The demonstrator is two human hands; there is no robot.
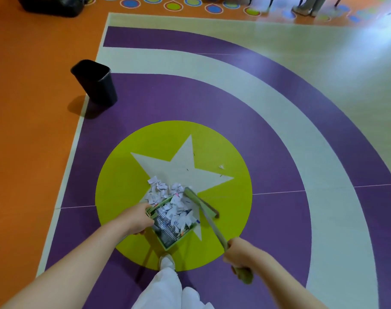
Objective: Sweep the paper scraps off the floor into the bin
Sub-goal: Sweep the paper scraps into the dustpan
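— How many of each do you have down there?

— One heap of paper scraps (167, 197), part of it in your one green dustpan (174, 228) and part spilled over its front lip onto the white star (185, 166) at the middle of the floor's lime circle (123, 175). One stray scrap (221, 167) lies apart, toward the circle's right edge. One broom (203, 204), one black bin (96, 82).

— And where does the heap sit against your fingers?

— Just beyond your left hand (137, 219), whose fingers are curled round the dustpan's near left rim; the scraps lie just beside them. Your right hand (236, 250) is wrapped tight round the broom handle, well back from the heap, while the broom head rests against the pile's right side.

— The bin?

— Upright, open mouth up, well apart from the heap, at the floor's far left where purple meets orange. One white shoe (166, 262) of yours stands at the circle's near edge, behind the dustpan.
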